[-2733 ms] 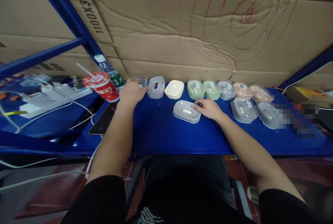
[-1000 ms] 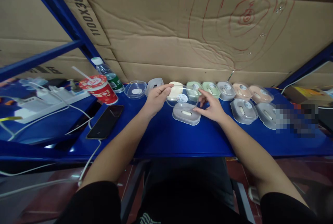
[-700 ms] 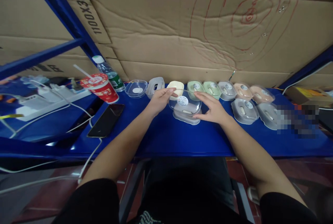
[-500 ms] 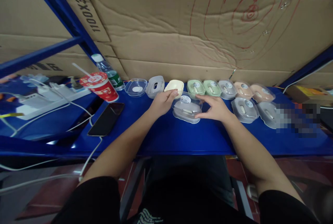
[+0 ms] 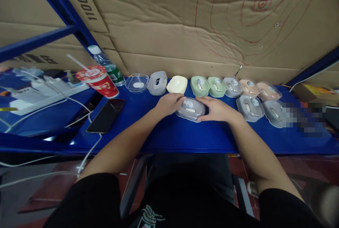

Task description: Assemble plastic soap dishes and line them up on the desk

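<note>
A grey soap box [image 5: 190,108] with a clear lid and a round sticker sits on the blue shelf [image 5: 169,136] in front of me. My left hand [image 5: 169,103] grips its left end and my right hand [image 5: 215,108] grips its right end, fingers curled over the lid. Behind it runs a row of boxes: a clear lid [image 5: 137,82], a grey base [image 5: 157,83], a cream box [image 5: 177,84], two green boxes [image 5: 199,85], a grey one [image 5: 232,86] and two peach ones [image 5: 249,87].
Two more grey lidded boxes [image 5: 249,107] lie to the right. A black phone [image 5: 106,115] with a white cable, a red paper cup [image 5: 97,81] with a straw, a water bottle [image 5: 106,65] and a power strip [image 5: 39,94] stand left. Cardboard [image 5: 185,19] backs the shelf.
My left hand fetched a clear lid from the left. Both hands lowered it onto the grey box and now rest on it, closed.
</note>
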The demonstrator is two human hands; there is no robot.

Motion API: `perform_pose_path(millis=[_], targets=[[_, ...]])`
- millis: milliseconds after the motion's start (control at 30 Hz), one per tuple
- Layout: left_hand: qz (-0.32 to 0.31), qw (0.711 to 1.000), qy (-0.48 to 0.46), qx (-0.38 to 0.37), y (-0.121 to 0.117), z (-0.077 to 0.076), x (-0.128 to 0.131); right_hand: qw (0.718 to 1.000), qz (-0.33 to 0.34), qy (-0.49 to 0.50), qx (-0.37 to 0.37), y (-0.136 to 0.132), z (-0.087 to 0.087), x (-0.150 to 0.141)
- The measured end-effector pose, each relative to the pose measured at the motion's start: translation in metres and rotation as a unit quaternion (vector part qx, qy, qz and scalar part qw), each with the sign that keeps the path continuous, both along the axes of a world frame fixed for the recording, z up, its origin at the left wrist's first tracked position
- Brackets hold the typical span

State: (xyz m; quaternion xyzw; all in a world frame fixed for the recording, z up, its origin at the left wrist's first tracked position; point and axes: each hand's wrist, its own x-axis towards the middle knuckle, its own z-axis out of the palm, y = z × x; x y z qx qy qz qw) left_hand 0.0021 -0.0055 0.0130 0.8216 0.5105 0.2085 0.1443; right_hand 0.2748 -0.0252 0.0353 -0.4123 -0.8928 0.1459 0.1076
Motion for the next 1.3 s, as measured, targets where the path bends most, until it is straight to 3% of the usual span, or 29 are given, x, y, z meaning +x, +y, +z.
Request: perform_pose_path(millis=[200,667,867,1100,1167,1300], targets=[[0.032,0.997,-0.066,0.02,0.001,0.006,-0.005,1.0,-0.01,0.016,0.0,0.003,-0.002,-0.002],[0.014,0.998,0.053,-0.011,-0.01,0.011,0.0,0.999,0.015,0.037,-0.01,0.004,-0.007,0.002],[0.002,0.997,0.057,-0.043,-0.011,0.007,0.002,0.999,0.022,0.023,-0.016,0.004,-0.007,0.001],[-0.012,0.999,-0.019,-0.031,-0.008,0.0,0.004,0.99,0.085,0.014,0.112,0.002,-0.007,-0.008],[-0.015,1.0,-0.022,-0.016,-0.01,0.002,0.004,0.987,0.053,-0.012,0.154,-0.002,-0.004,-0.01],[-0.046,0.998,0.039,-0.013,-0.011,0.003,0.001,0.962,-0.097,-0.051,0.248,-0.01,0.002,-0.013]])
